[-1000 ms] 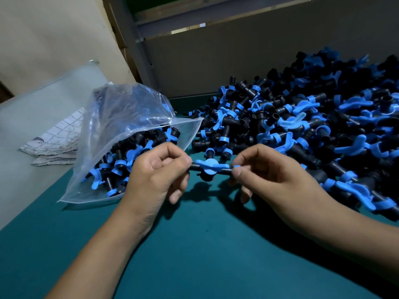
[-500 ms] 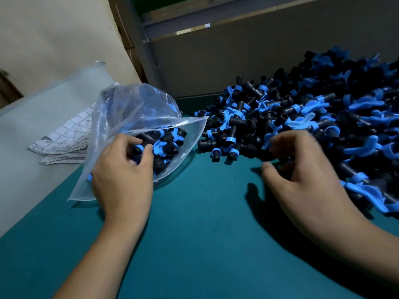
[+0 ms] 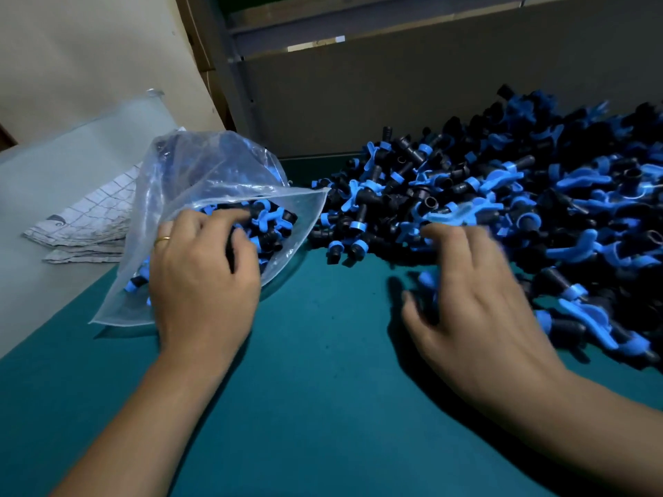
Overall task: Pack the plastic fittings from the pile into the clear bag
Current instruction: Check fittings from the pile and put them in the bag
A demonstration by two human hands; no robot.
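Note:
The clear bag [image 3: 215, 170] lies on its side at the left of the green table [image 3: 323, 389], mouth facing right, with several black-and-blue plastic fittings [image 3: 274, 224] inside. My left hand [image 3: 201, 278] reaches into the bag's mouth, its fingers lying fairly straight over the fittings there and the thumb apart. The big pile of fittings [image 3: 538, 195] covers the right side. My right hand [image 3: 473, 292], blurred, sits at the pile's near edge with fingers bent over it. A blue fitting [image 3: 427, 281] shows between its thumb and fingers.
A folded checked cloth [image 3: 89, 224] lies on a pale grey surface [image 3: 53, 166] left of the bag. A grey board [image 3: 394, 102] stands behind the pile. Bare green table lies between and in front of my hands.
One second ago both hands held one fitting between them. My left hand carried it into the bag and stays in the mouth. My right hand went to the pile's near edge.

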